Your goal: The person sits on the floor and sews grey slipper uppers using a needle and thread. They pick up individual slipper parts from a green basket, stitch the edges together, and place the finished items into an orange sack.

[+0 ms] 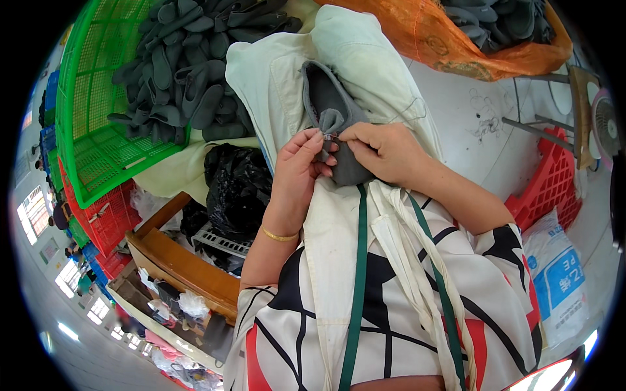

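Across your lap, on the pale cloth (365, 58) spread over your legs, sat the gray shoe (352, 171), its opening facing away from you and its toe end near your belly. Your left hand (304, 156) was on the near left side of it, thumb and fingertips pinched together on a little bunched gray fabric piece (332, 121) at the front of the opening, so that grip was pretty much closed. Your right hand (386, 148) came in from the other side, fingers curled and fingertips right next to the left ones; that grip looked nearly closed too, but whatever was between the tips was too tiny for me to make out, so honestly can't tell if it had hold of anything. A loose dark thread (407, 109) ran over the cloth just past your right hand. You had a gold-colored bracelet (280, 236) on your left wrist. Up to your left a green crate (98, 111) stood next to a big heap of dark gray shoes (179, 72), with a black plastic bag (238, 186) below the heap. Up to your right was an orange sack (417, 36) with more gray ones, and further down that side, a red plastic crate (554, 186) near a white-and-blue bag (555, 280).
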A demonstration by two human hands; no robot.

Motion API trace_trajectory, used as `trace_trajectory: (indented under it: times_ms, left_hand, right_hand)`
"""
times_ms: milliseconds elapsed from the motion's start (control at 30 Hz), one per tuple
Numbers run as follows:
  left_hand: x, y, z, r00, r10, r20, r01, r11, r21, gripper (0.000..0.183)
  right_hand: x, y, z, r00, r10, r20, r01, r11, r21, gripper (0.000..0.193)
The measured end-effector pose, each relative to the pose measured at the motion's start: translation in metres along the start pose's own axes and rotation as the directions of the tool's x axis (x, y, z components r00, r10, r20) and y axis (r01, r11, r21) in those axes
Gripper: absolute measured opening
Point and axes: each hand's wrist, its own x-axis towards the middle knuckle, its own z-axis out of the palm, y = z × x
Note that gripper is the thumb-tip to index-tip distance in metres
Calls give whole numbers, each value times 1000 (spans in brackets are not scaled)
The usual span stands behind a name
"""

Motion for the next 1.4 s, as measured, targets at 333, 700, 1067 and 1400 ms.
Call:
trace_trajectory:
  times_ms: [333,700,1067,1400]
  left_hand:
    - [-2,-8,1,997,54,-53,-53,998,21,21]
    - [2,-11,-3,999,32,29,-34,994,105,18]
    - [-2,-9,5,997,82,4,-82,993,81,16]
    - [-2,-12,5,990,143,14,-144,985,91,16]
  right_hand:
    - [4,-3,-14,893,321,316,-425,833,354,12]
    - [9,1,-9,842,383,380,-518,771,370,13]
    - [10,11,-14,831,345,436,-534,713,453,15]
    - [8,17,-15,843,307,442,-503,740,445,18]
